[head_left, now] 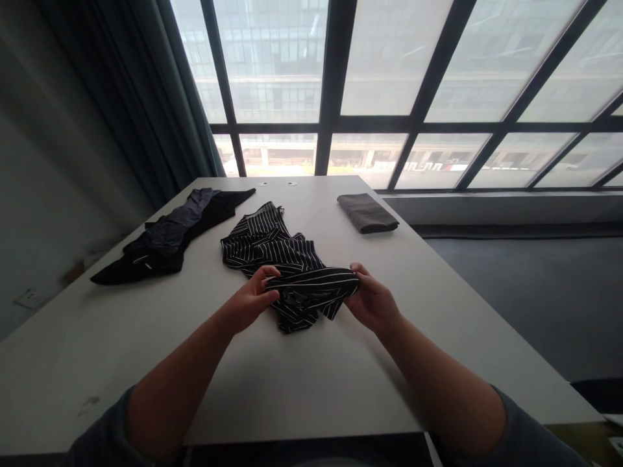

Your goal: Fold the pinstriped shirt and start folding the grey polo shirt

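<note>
A black garment with thin white stripes (pixel 272 241) lies crumpled on the white table, its near end raised between my two hands. My left hand (pixel 256 297) grips the left side of that raised edge, thumb toward me. At the other side, my right hand (pixel 370 297) pinches the edge's right end, fingers curled round it. The edge is stretched nearly level between them, and loose folds hang below it. Whether the garment is a shirt or trousers, I cannot tell.
A black and dark grey garment (pixel 168 233) is spread along the table's left side. Toward the right edge lies a folded grey cloth (pixel 367 213). The white table (pixel 292 389) reaches toward large windows, with a dark curtain (pixel 141 84) at the left.
</note>
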### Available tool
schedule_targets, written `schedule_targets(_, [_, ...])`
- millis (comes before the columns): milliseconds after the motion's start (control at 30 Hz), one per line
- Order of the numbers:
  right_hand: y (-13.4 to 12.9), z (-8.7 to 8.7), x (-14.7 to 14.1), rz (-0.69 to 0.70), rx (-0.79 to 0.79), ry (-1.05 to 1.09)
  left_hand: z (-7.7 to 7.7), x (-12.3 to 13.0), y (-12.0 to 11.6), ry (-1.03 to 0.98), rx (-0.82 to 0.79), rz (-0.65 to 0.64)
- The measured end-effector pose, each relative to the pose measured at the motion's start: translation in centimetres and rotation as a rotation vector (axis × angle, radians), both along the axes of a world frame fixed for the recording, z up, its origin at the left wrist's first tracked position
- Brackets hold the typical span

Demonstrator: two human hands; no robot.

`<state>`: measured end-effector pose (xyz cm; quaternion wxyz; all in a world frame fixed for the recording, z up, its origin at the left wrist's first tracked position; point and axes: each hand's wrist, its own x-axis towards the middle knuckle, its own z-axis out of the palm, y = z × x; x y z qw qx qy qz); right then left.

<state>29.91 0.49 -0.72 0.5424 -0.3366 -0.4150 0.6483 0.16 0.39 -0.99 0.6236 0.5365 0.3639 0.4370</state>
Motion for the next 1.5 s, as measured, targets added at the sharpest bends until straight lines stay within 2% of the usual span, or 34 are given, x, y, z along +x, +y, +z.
schedule_targets(100, [-0.4,0.2,-0.3,0.060,0.040,-0.040,-0.4,0.2,0.1,0.462,0.220,0.151])
schedule_targets(167, [-0.5,0.0,-0.5,0.069,0.081,-0.097,-0.5,0.4,0.3,0.624,0.320,0.238])
schedule_targets(400, [0.4,-2.2,-0.5,-0.224,0.172,-0.513,-0.7,0.0,0.7,0.720,0.477,0.235])
schedule_targets(533, [0.7,-2.2,-0.2,-0.330,0.303,-0.711,-0.7,-0.1,0.7,0.874,0.625,0.391])
schedule_targets(633, [0.4,-1.9,-0.1,-0.377,0.346,-0.800,-0.3,-0.2,0.4,0.943,0.643,0.459])
schedule_targets(867, [0.3,-2.2,-0.2,-0.295,0.234,-0.845,-0.5,-0.4,0.1,0.938,0.616,0.417])
schedule_targets(967, [0.7,-2.7,-0.3,-0.276,0.208,-0.743,-0.7,-0.4,0.2,0.943,0.619,0.338])
schedule_targets(1067, [1.1,-2.9,-0.2,-0.230,0.152,-0.518,-0.7,-0.3,0.2,0.857,0.763,0.254])
schedule_targets(1133, [1.1,-2.8,0.0,-0.215,0.157,-0.441,-0.5,-0.3,0.2,0.850,0.876,0.123])
schedule_targets(1233, [0.9,-2.3,0.3,-0.227,0.357,-0.607,-0.6,-0.5,0.4,0.963,0.887,-0.072])
schedule_targets(1367, [0.6,-1.1,1.3,-0.111,0.720,-0.904,-0.8,-1.5,0.9,1.068,0.798,-0.188])
schedule_targets(1433, [0.6,-0.7,1.8,-0.056,0.788,-0.979,-0.7,-2.3,1.3,1.099,0.787,-0.203])
schedule_targets(1500, [0.8,-0.5,2.3,-0.038,0.774,-1.082,-0.5,-3.1,1.7,1.133,0.792,-0.163])
